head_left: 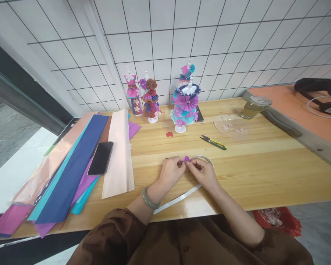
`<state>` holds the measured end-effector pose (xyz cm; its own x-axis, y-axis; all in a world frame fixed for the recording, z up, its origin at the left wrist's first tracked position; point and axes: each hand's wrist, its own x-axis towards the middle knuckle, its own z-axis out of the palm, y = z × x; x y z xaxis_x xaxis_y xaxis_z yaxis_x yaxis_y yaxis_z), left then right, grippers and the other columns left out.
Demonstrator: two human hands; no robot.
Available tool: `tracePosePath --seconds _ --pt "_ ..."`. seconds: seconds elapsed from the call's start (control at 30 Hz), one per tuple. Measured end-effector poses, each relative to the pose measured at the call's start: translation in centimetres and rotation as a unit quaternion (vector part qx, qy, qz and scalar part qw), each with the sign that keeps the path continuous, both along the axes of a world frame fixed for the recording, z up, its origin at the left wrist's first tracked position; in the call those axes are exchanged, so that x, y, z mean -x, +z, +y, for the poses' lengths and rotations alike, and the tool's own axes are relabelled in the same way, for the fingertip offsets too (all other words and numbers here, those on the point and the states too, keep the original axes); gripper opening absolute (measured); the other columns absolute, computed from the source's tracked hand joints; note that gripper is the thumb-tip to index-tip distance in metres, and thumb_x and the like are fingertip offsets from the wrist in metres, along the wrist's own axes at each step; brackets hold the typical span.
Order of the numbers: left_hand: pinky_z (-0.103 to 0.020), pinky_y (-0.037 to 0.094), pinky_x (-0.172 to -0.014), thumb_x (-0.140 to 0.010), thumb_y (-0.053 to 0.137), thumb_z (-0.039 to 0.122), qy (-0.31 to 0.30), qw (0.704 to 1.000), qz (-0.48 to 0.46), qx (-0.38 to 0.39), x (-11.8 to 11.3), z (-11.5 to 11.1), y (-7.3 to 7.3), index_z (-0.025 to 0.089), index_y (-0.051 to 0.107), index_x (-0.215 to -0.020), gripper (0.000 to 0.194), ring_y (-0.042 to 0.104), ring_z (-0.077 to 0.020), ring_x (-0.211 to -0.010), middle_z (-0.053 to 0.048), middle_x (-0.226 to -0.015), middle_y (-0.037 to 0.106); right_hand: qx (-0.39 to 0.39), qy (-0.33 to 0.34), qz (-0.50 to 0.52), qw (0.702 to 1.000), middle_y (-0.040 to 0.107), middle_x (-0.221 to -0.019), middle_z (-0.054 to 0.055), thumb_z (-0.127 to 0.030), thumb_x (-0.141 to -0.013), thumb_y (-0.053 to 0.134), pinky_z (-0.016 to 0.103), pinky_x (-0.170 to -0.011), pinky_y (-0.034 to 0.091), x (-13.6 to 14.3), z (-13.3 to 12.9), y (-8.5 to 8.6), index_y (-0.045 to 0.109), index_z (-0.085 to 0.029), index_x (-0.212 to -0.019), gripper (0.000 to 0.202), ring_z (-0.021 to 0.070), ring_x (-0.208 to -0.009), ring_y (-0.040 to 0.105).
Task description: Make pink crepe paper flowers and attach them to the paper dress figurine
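Note:
Between the fingertips of both hands is a small purple paper piece [187,158], gathered or folded. My left hand [173,170], with a pale green bangle on the wrist, pinches it from the left. From the right, my right hand [202,172] pinches the same piece. A roll of white tape [206,158] lies behind my right hand, partly hidden by it. A white strip [178,199] runs along the table below the hands. Yellow-green thread snips [213,142] and a red paper flower [169,134] lie farther back.
Small dress forms in paper outfits [186,105] stand by the tiled wall. Stacked coloured paper [71,169] and a phone [100,158] lie left. A clear plate [231,127] and a lidded cup [253,107] are back right. A red bag [289,221] sits below the table [278,165].

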<state>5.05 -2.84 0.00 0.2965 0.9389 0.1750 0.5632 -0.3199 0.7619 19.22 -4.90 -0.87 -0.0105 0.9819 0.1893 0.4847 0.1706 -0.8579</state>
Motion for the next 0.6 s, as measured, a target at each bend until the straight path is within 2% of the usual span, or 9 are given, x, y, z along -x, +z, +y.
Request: tracePosePath --seconds 0.07,0.13,0.27,0.4,0.6 --pt "-0.023 0.041 -0.067 -0.078 0.043 0.025 0.0 1.0 0.002 -0.001 -0.01 -0.01 0.04 0.02 0.065 -0.077 0.022 0.057 -0.013 -0.067 -0.002 -0.075 0.066 0.006 0.001 0.003 1.0 0.055 -0.057 0.001 -0.035 -0.078 0.05 0.026 -0.053 0.043 0.0 -0.02 0.08 0.054 -0.019 -0.062 0.023 0.0141 -0.054 0.052" --pt "-0.023 0.041 -0.067 -0.078 0.043 0.024 0.004 1.0 0.001 0.0 -0.02 -0.05 0.05 0.02 0.065 -0.078 0.022 0.057 -0.013 -0.068 -0.002 -0.076 0.066 0.005 0.001 0.014 1.0 0.058 -0.062 0.001 -0.035 -0.078 0.051 0.026 -0.055 0.045 0.0 -0.05 0.09 0.056 -0.019 -0.069 0.018 0.0148 -0.058 0.055" --pt "-0.024 0.042 -0.069 -0.077 0.043 0.024 0.012 1.0 -0.004 0.011 0.0 -0.1 0.02 0.02 0.065 -0.078 0.022 0.058 -0.0133 -0.069 -0.002 -0.077 0.067 -0.03 0.005 -0.005 1.0 0.065 -0.08 0.004 -0.03 -0.077 0.052 0.03 -0.069 0.047 -0.02 -0.13 -0.07 0.059 -0.021 -0.083 0.014 0.0181 -0.075 0.06" --pt "-0.024 0.043 -0.071 -0.077 0.044 0.024 0.016 1.0 -0.012 0.02 -0.02 -0.06 0.07 0.021 0.066 -0.08 0.022 0.059 -0.014 -0.073 -0.002 -0.081 0.067 -0.08 0.005 -0.078 0.994 0.066 -0.078 0.005 -0.026 -0.077 0.051 0.032 -0.068 0.047 -0.06 -0.11 -0.31 0.062 -0.02 -0.082 0.014 0.0187 -0.072 0.06" --pt "-0.024 0.044 -0.069 -0.075 0.046 0.024 0.016 0.999 -0.01 0.031 -0.11 -0.12 -0.02 0.02 0.066 -0.077 0.021 0.059 -0.0137 -0.069 -0.002 -0.077 0.067 -0.124 0.017 -0.121 0.985 0.065 -0.079 0.007 -0.023 -0.079 0.048 0.032 -0.068 0.048 0.03 0.08 -0.47 0.062 -0.019 -0.081 0.015 0.0189 -0.073 0.06"
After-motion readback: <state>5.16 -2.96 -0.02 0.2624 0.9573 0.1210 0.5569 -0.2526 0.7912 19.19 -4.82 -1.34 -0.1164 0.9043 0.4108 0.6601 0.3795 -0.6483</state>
